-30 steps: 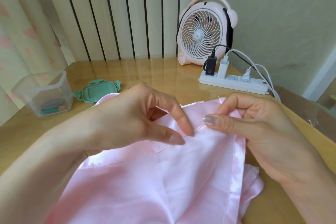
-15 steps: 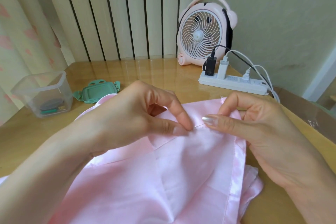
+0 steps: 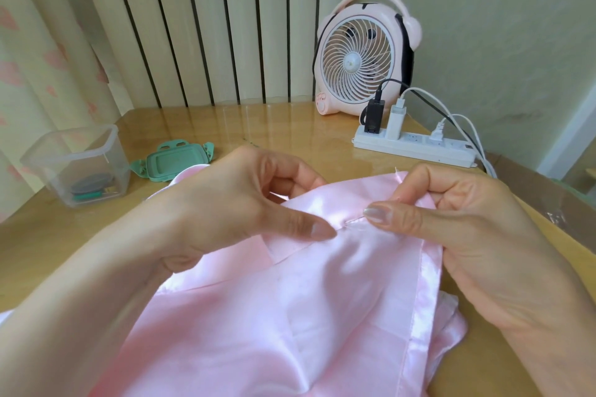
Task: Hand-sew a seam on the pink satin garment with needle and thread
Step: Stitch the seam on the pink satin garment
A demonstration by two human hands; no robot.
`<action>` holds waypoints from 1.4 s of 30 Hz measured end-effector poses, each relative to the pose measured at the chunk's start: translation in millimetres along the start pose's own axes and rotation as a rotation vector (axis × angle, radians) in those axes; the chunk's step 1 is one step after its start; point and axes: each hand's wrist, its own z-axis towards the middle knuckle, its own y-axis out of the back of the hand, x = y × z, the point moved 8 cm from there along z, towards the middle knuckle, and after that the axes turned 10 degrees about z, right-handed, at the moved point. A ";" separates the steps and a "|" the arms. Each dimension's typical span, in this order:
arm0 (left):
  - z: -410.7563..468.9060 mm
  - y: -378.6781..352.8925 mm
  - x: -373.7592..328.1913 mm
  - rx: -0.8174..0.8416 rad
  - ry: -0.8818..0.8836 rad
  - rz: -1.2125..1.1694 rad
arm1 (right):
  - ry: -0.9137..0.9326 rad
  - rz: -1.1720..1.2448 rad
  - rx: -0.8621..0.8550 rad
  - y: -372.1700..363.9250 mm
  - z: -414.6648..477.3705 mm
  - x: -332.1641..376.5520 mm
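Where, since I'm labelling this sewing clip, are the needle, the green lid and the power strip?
needle (image 3: 354, 222): head view, the thin shaft between the thumbs.
green lid (image 3: 175, 163): head view, its flat top panel.
power strip (image 3: 416, 146): head view, its white casing.

Left hand (image 3: 225, 213) pinches pink satin garment (image 3: 290, 316); right hand (image 3: 467, 235) apparently pinches needle (image 3: 354, 222) entering it.

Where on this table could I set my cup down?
Bare table lies between the green lid and the power strip, and in front of the clear container. The fan corner is crowded with plugs; the pink garment covers the near side.
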 end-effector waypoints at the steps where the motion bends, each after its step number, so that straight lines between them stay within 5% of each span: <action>1: -0.7 -0.1 0.6 0.016 0.002 0.002 | 0.007 0.003 0.008 -0.5 0.2 0.1; 42: -1.6 4.0 -1.2 0.006 0.016 0.185 | -0.167 0.079 -0.008 0.9 -1.6 -9.4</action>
